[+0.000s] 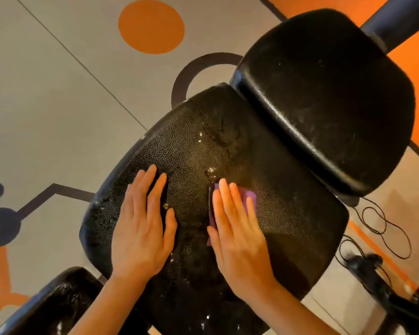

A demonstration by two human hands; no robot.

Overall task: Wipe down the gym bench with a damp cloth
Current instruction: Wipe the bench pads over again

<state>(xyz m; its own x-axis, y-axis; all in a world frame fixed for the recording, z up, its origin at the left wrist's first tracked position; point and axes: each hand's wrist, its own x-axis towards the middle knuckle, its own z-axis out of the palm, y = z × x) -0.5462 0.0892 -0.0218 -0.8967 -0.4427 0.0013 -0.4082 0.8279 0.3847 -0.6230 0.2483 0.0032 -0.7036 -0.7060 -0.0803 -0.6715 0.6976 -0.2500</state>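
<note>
Purple cloth (248,198) under right hand (240,235)

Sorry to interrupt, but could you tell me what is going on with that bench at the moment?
A person is wiping the black textured vinyl bench pad. Their right hand lies flat, fingers straight, pressing a small purple cloth onto the pad, while the left hand rests flat on the pad beside it. Pale crumbs and smears sit just beyond the cloth, so that patch is not yet clean. A second black pad farther on looks dusty.
</note>
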